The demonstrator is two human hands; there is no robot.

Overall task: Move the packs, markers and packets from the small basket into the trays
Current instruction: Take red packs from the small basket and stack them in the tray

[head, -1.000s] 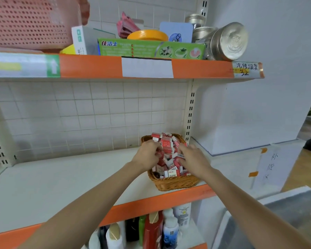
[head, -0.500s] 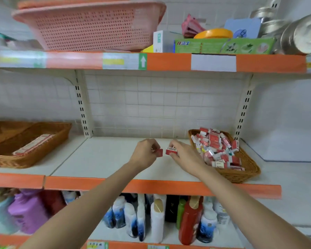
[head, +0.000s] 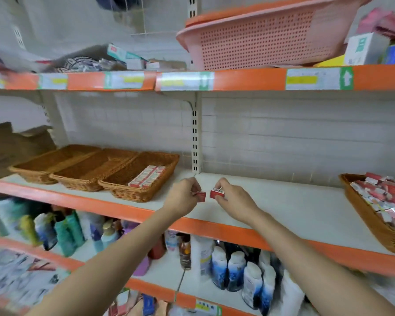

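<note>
A shelving unit (head: 283, 197) of white boards with orange front edges (head: 128, 210) fills the view, and behind it stands a white back panel (head: 271, 137) with a grid like small tiles. A cream slotted upright (head: 195, 133) runs down at about 12 o'clock, while the orange edge of the upper shelf carries white, yellow and green labels (head: 317, 78) towards 1 o'clock. A pink perforated plastic basket (head: 260, 42) sits on the upper shelf at 1 o'clock, and many bottles (head: 235, 270) stand on the lower shelf at 6 o'clock, in even, soft light.
</note>
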